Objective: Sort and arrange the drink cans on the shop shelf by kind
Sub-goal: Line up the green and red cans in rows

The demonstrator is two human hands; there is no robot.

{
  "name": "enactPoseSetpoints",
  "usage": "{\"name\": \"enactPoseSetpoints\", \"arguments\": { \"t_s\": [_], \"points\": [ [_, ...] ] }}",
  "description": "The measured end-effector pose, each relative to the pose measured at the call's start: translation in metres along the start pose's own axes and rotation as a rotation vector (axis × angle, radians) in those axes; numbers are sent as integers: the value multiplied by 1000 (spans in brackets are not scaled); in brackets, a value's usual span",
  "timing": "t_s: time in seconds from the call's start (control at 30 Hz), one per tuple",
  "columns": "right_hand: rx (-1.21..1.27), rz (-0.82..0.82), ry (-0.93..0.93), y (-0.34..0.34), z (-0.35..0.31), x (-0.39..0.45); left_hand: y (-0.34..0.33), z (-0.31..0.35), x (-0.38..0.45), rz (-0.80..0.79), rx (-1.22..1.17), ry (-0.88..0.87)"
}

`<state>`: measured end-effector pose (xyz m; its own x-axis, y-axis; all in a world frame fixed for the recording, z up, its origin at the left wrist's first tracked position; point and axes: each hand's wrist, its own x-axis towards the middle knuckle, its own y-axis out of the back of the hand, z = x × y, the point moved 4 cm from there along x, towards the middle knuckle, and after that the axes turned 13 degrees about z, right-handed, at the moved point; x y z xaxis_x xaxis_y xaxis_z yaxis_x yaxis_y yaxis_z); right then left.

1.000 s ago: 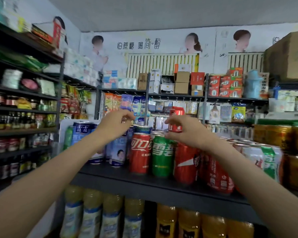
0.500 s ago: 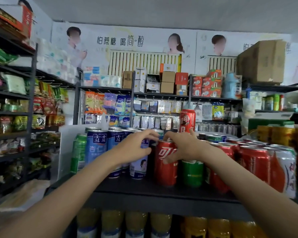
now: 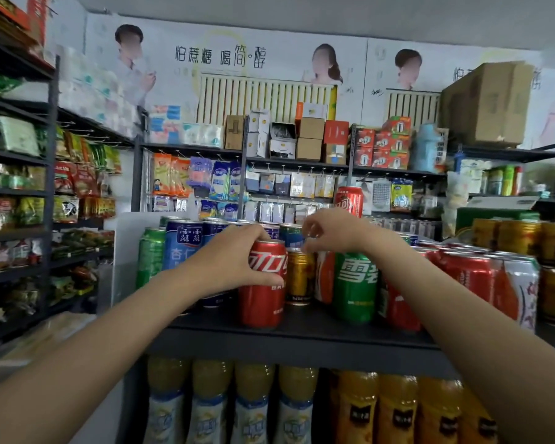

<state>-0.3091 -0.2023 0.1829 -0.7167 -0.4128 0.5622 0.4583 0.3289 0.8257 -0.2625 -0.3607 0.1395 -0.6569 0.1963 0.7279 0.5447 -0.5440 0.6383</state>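
Left hand [image 3: 234, 261] grips red cola can [image 3: 263, 283] at shelf [image 3: 302, 339] front edge; right hand [image 3: 330, 232] curled, seemingly empty, above gold can [image 3: 299, 277].

The dark metal shelf [image 3: 302, 331] carried upright drink cans. A green aluminium can [image 3: 354, 286] stood near its front edge. Left of it stood a gold can [image 3: 298, 277], a red cola can [image 3: 263, 283] and blue-and-white cans [image 3: 183, 248]; right of it, more red cans [image 3: 471, 274].

One head-worn view faces forward, close to the dark shelf [image 3: 302, 331] of drink cans [image 3: 354, 283], with bottles [image 3: 253, 402] below, side racks [image 3: 16, 187] left and a far wall poster [image 3: 221, 56].
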Motion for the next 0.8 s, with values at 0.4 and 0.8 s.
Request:
{"name": "enactPoseSetpoints", "arguments": {
  "t_s": [0.4,0.8],
  "points": [
    [-236,-103,-42,-48,-7,30,9,5,0,-34,259,-157],
    [263,577,-196,86,6,-18,-26,33,22,-48,394,-271]
  ]
}}
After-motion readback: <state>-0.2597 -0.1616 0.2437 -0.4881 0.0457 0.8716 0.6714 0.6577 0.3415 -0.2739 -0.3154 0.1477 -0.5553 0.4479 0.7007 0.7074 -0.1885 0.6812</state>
